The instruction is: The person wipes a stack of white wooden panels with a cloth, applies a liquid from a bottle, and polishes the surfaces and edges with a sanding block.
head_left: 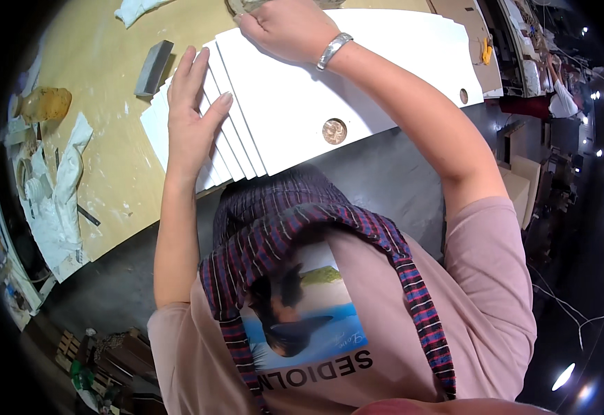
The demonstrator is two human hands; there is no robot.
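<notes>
Several white panels (288,97) lie fanned out in an overlapping stack on the table. The top one has two round holes (334,131) near its front edge, with a brownish surface showing inside. My left hand (193,114) rests with fingers stretched over the stepped left edges of the stack. My right hand (291,31) is at the far edge of the top panel, its fingers curled down, a metal bracelet on the wrist. A greyish-brown thing (242,6) shows beside those fingers, cut off by the picture's top, and what they grip is hidden. A grey rectangular block (154,68) lies left of the panels.
On the paint-flecked wooden table (119,138) stand an amber jar (44,104) and a crumpled white cloth (70,166) at the left. Another white cloth (136,8) lies at the far edge. A yellow tool (487,52) is at the far right. Another person (562,100) is farther right.
</notes>
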